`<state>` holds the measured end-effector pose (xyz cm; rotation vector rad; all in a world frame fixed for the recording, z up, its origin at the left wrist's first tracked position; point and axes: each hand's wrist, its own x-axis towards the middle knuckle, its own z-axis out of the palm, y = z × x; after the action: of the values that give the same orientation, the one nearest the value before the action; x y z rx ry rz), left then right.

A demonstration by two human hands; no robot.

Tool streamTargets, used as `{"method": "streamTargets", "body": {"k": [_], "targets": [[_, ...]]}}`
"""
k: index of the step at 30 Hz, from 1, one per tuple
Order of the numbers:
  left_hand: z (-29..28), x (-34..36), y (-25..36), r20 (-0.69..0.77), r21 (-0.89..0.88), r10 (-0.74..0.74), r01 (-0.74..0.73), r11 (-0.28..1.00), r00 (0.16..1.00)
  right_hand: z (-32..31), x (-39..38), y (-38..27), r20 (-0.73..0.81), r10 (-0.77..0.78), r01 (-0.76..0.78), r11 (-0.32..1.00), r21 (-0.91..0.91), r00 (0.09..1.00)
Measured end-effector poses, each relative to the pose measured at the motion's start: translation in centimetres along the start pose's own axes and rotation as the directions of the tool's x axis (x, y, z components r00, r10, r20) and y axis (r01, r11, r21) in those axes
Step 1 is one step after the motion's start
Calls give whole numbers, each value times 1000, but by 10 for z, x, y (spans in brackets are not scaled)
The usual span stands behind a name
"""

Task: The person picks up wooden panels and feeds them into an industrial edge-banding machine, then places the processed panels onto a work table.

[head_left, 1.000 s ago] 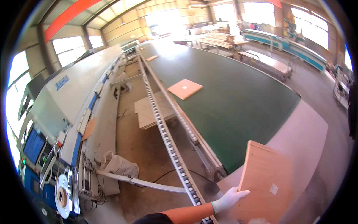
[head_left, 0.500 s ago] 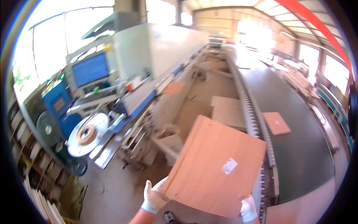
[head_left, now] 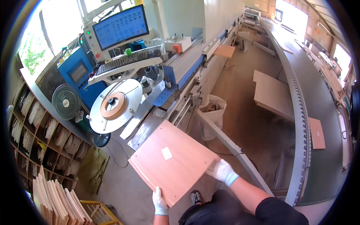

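A light brown wooden board [head_left: 176, 168] with a small white label is held flat in front of me, its far edge over the metal infeed of the edge banding machine [head_left: 140, 137]. My left hand [head_left: 160, 198], in a white glove, grips the board's near left edge. My right hand [head_left: 224, 172], also gloved, is closed on its right corner, with some fingertips blurred or hidden. Just beyond, at the left, a white reel [head_left: 95, 120] carries a roll of wood-coloured tape.
A monitor [head_left: 120, 26], keyboard [head_left: 120, 63], fan [head_left: 65, 103] and tape shelves [head_left: 30, 120] stand left; upright boards [head_left: 56, 198] at lower left. A rail [head_left: 217, 131] crosses near a white sack [head_left: 208, 120]. The roller conveyor [head_left: 298, 150] runs right, beside loose boards [head_left: 273, 93].
My view has swung left toward the machine. The board I hold has moved left from beside the conveyor and turned, and both hands are now at its edges.
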<state>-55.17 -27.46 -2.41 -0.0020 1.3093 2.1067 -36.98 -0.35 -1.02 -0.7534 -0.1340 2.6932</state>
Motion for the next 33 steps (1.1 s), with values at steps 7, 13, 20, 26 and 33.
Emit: {"method": "streamTargets", "body": {"k": [7, 13, 20, 26, 33], "targets": [[7, 85, -9, -53, 6, -31, 32, 999, 998, -1, 112, 94, -97, 144, -160, 970, -185, 985], [23, 127, -1, -79, 1, -190, 191, 982, 979, 24, 145, 121, -151, 247, -288, 870, -401, 957], [66, 155, 8, -147, 81, -349, 363, 928, 926, 68, 165, 89, -398, 81, -264, 863, -431, 914], [90, 177, 8, -154, 101, -442, 459, 883, 884, 74, 184, 78, -491, -47, -150, 923, -355, 870], [102, 185, 13, -132, 108, -396, 411, 905, 909, 95, 184, 54, -486, -96, -98, 928, -359, 869]]}}
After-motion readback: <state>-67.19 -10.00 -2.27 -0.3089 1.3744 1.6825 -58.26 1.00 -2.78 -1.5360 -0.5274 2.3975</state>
